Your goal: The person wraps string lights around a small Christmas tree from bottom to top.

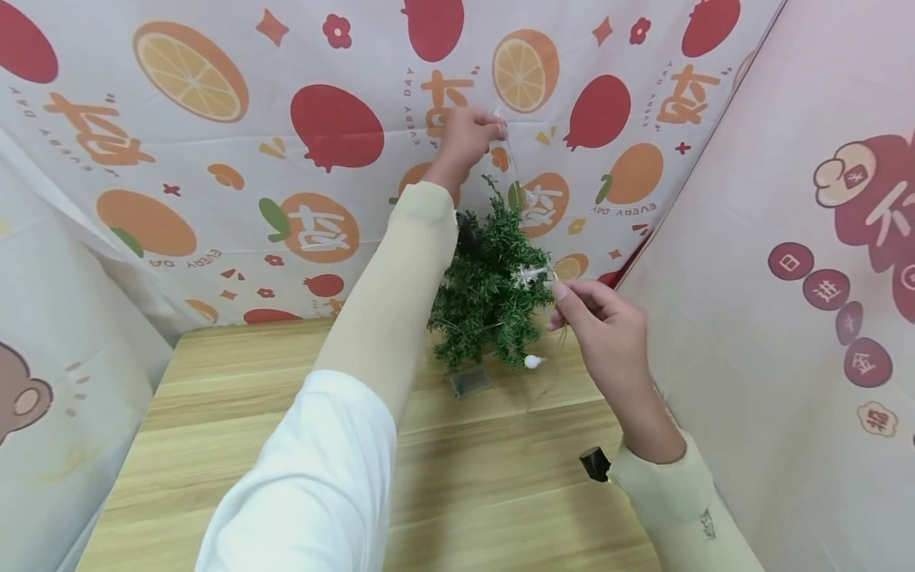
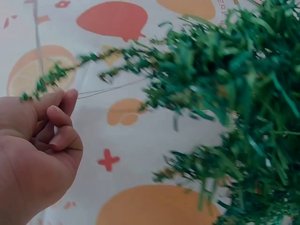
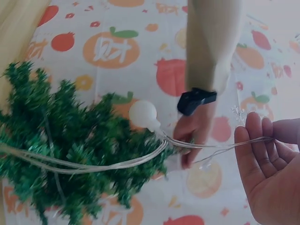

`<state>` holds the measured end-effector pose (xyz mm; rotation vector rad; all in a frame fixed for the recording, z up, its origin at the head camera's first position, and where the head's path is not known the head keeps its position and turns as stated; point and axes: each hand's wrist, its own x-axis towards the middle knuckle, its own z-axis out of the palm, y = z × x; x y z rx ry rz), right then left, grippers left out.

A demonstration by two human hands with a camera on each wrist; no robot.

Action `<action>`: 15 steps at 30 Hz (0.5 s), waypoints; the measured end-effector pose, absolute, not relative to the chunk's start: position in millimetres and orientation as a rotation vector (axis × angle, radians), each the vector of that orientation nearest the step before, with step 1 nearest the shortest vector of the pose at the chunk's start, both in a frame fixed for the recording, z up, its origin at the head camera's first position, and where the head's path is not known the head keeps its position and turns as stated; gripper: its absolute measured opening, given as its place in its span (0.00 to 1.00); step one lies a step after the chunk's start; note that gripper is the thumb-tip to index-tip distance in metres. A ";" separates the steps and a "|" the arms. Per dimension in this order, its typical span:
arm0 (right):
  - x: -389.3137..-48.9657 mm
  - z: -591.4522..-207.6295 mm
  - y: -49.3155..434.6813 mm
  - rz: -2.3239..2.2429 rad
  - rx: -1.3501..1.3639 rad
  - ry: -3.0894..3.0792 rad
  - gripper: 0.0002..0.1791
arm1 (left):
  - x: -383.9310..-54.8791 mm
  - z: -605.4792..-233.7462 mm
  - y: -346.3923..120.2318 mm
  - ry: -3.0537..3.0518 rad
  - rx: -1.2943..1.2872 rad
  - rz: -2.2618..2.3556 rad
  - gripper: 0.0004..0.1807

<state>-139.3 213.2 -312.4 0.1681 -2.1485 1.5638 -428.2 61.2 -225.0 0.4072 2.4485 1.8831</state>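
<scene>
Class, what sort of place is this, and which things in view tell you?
Probably an indoor tabletop workspace, screened off: printed sheets hang behind and on both sides of a wood-grain table, where a little green tree stands.

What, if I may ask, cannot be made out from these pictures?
Head view: the trunk of the green tree, hidden by its branches.
Head view: the marking on the right sleeve, too small to read.
Left wrist view: the far end of the thin wire, hidden among the branches.
Right wrist view: part of the right grip, cut off by the picture's edge.
</scene>
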 end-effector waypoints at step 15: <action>-144.9 -291.0 155.6 1.593 0.453 -2.156 0.10 | -426.9 -279.8 39.8 2.250 0.347 2.233 0.13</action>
